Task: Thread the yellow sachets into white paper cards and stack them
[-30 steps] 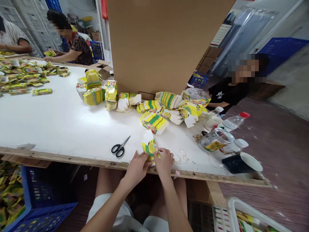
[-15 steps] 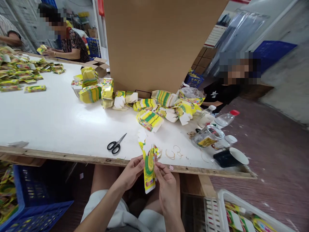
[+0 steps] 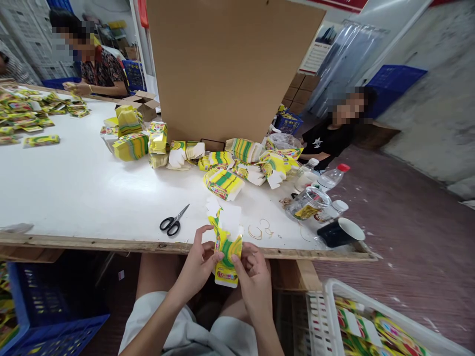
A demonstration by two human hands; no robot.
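Observation:
Between my hands, at the table's front edge, is a yellow and green printed carton (image 3: pixel 227 249) with a white flap raised at its far end. My left hand (image 3: pixel 200 259) grips its left side, thumb on the printed face. On the right side my right hand (image 3: pixel 252 269) holds it, thumb on the front and fingers partly hidden behind. Just beyond the carton lie more flat carton pieces (image 3: pixel 213 207), partly covered by it. Black-handled scissors (image 3: pixel 173 221) rest on the table to the left. Loose rubber bands (image 3: pixel 256 231) lie to the right.
Bundles of flat cartons (image 3: pixel 224 184) line the table before a tall cardboard sheet (image 3: pixel 230 69). Bottles, a jar (image 3: pixel 309 202) and a dark cup (image 3: pixel 339 232) stand right. A white basket (image 3: pixel 326 316) and a blue crate (image 3: pixel 55 326) flank my legs. Co-workers sit around the table.
The carton has turned so its printed face shows wider, and its white flap now stands visible at the far end. Both hands keep hold of it. The view has shifted slightly.

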